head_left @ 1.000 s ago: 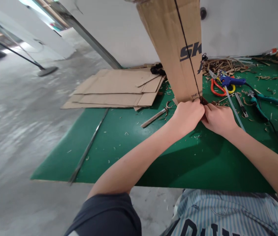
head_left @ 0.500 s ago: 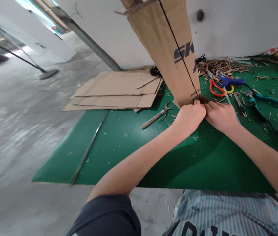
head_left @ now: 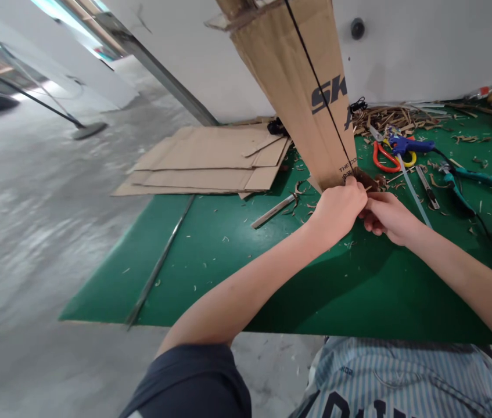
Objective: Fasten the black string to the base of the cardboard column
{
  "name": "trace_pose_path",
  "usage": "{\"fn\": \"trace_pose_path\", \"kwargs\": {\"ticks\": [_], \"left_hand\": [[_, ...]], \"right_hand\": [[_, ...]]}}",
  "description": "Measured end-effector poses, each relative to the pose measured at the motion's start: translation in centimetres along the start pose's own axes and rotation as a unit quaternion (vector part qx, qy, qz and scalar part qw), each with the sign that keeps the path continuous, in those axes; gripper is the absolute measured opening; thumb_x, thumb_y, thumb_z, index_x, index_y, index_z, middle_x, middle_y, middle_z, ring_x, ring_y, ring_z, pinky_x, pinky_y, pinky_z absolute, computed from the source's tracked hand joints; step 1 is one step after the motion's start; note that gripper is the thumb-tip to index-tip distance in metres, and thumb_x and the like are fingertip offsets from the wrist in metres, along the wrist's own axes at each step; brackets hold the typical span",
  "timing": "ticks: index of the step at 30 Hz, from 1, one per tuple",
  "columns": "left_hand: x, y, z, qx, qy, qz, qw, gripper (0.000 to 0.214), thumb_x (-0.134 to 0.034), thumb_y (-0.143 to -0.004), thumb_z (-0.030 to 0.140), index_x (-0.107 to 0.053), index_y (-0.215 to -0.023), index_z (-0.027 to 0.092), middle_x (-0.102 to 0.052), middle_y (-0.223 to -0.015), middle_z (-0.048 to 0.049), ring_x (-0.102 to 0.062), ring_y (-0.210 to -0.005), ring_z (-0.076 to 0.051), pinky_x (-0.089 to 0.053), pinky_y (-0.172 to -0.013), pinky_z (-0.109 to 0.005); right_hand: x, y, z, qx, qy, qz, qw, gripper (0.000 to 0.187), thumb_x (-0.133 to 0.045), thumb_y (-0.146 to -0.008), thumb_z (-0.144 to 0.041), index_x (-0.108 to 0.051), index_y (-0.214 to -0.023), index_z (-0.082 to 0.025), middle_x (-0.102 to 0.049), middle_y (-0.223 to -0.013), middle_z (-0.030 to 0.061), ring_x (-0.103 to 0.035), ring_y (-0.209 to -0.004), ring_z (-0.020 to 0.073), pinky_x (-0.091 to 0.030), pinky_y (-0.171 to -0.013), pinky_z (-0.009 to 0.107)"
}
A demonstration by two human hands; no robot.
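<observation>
A tall folded cardboard piece [head_left: 289,75] with printed lettering rises from the table, leaning up and left. A thin black line, possibly a cord, runs down its face. My left hand [head_left: 342,204] is closed at its lower end, the fingertips hidden behind the knuckles. Just right of it, my right hand [head_left: 388,217] has its fingers curled and thumb pinched close to my left hand. A small pale sliver shows by the fingertips, but I cannot tell what the right hand grips.
On the green table [head_left: 211,261] lie stacked cardboard sheets [head_left: 202,151], a narrow strip tool [head_left: 274,211], red-and-yellow-handled scissors [head_left: 387,158], a blue glue gun [head_left: 413,145], a utility knife [head_left: 427,187] and teal-handled pliers [head_left: 461,194]. Cardboard scraps [head_left: 398,119] heap along the wall.
My right hand has drawn slightly down and away from the cardboard's lower end, turning so its curled fingers show below. The left hand stays at the cardboard. The view has shifted slightly.
</observation>
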State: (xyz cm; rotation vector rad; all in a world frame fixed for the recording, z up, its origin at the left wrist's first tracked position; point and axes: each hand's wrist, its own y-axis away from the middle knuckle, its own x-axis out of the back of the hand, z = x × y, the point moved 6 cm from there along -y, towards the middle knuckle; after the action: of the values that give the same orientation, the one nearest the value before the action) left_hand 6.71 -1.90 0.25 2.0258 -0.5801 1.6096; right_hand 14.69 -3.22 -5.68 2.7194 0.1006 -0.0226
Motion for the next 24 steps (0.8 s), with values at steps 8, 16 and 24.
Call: {"fn": "trace_pose_path", "kwargs": {"ticks": [8,16,24], "left_hand": [[-0.1,0.0,0.0,0.007,-0.011,0.001,1.0,0.032,-0.042,-0.093,0.002,-0.06,-0.119,0.001,-0.062,-0.109,-0.0194,-0.073,-0.088,-0.028,-0.058,-0.069,-0.032],[-0.3,-0.3,-0.8,-0.009,0.037,0.014,0.999,0.027,-0.039,-0.095,0.004,-0.064,-0.108,0.004,-0.065,-0.104,-0.0185,-0.07,-0.094,-0.027,-0.055,-0.075,-0.033],[-0.2,-0.5,-1.2,-0.027,0.062,0.008,0.998,0.025,-0.043,-0.095,0.007,-0.066,-0.104,0.005,-0.067,-0.103,-0.0173,-0.067,-0.102,-0.026,-0.053,-0.087,-0.035]], "right_hand": [[-0.2,-0.6,0.8,-0.042,-0.258,-0.045,0.964,0.014,-0.057,-0.074,-0.008,-0.049,-0.067,-0.018,-0.045,-0.06,-0.0048,-0.034,-0.046,0.0026,-0.022,-0.036,0.013],[-0.2,-1.0,0.8,-0.011,-0.243,-0.074,0.967,0.017,-0.067,-0.073,-0.015,-0.051,-0.069,-0.017,-0.048,-0.063,-0.0047,-0.035,-0.049,0.0027,-0.024,-0.039,0.015],[-0.3,-1.2,0.8,-0.01,-0.239,-0.049,0.97,0.018,-0.069,-0.075,-0.016,-0.052,-0.069,-0.017,-0.047,-0.06,-0.0049,-0.037,-0.048,0.0033,-0.025,-0.04,0.015]]}}
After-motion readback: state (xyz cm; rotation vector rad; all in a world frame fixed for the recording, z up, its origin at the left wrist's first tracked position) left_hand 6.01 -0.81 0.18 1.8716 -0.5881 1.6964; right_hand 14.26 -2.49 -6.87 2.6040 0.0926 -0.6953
